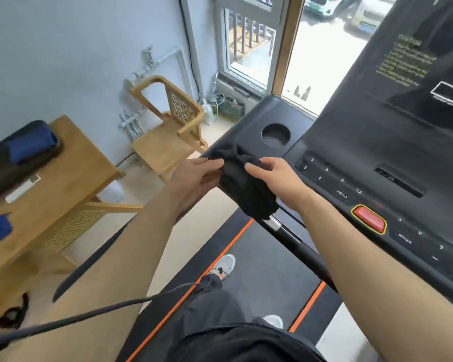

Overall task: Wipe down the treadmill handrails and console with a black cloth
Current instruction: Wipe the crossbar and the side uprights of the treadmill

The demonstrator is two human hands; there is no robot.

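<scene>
A black cloth (243, 184) is bunched at the left front corner of the treadmill console (372, 142), hanging over its edge above the front handrail (298, 241). My left hand (196, 176) pinches the cloth's left end between thumb and fingers. My right hand (275, 173) grips the cloth from the right, fingers curled over its top. The console carries a round cup holder (275, 135), numbered keys and a red stop button (368, 219). The left side handrail (94, 265) runs back under my left forearm.
I stand on the treadmill belt (262, 262), which has orange side stripes. To the left stand a wooden table (63, 178) with a black case and blue items, and a wooden cane chair (168, 121). A window (249, 48) and wall pipes lie beyond. A dark cable (89, 313) crosses my left arm.
</scene>
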